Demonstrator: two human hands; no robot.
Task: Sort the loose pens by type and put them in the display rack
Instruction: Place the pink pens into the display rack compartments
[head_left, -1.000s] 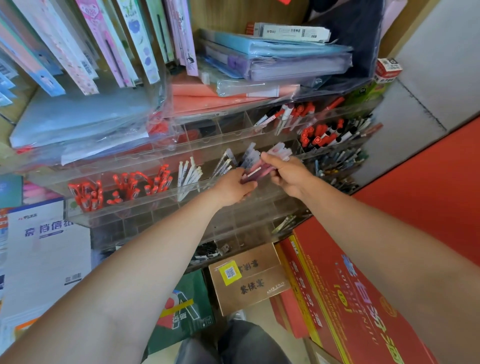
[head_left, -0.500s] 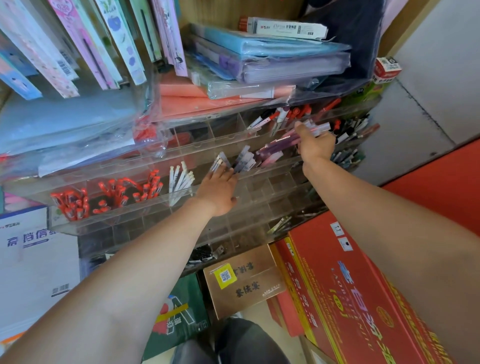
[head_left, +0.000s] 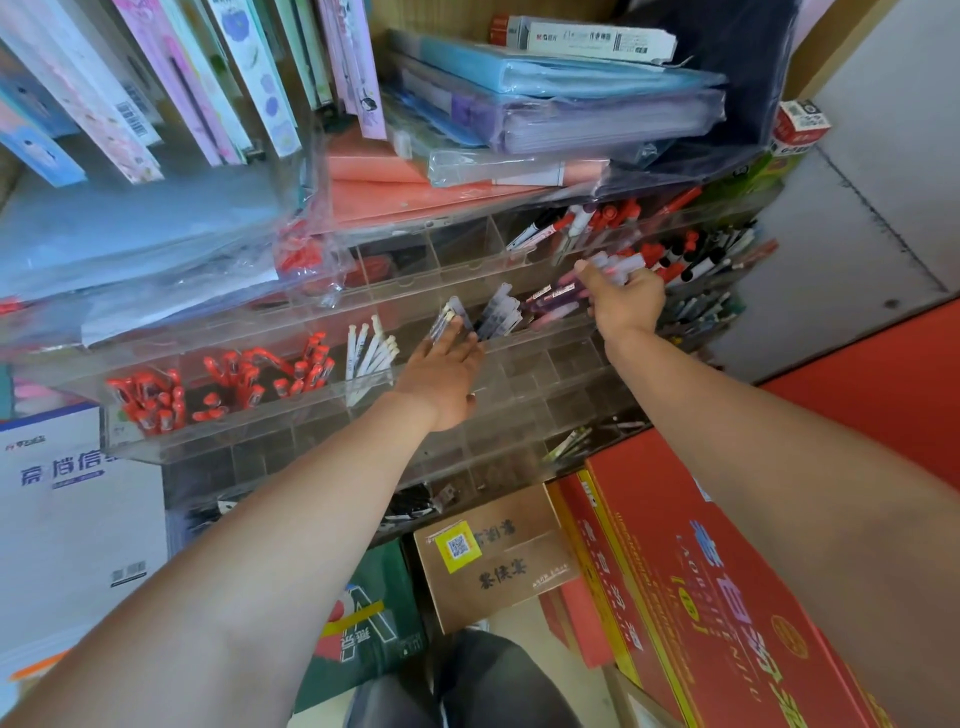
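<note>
At the right fingertips: pen bundle, pale purple with clear caps, raised just above the middle tier of the display rack.
Right hand: thumb and fingers curled round the pen bundle; grips several at once, likely so that one type goes in together.
Just below the right fingers: purple pens of seemingly the same type, lying slanted in a compartment; judged the destination.
Left hand: fingers straight, holds nothing; fingertips touch the sleeved pens, probably to steady them or push them back into their slot.
Left of the left fingers: white pens, then red pens, each kind in its own compartments, tips leaning up for easy picking.
Beyond the right fingers: black and red markers, crowded together.
Rack build: clear, tiered, divided; keeps types apart and visible.
Progress, as judged: partway; bundle not yet set down.
Caution: loose grip could spill pens across neighbouring compartments.
</note>
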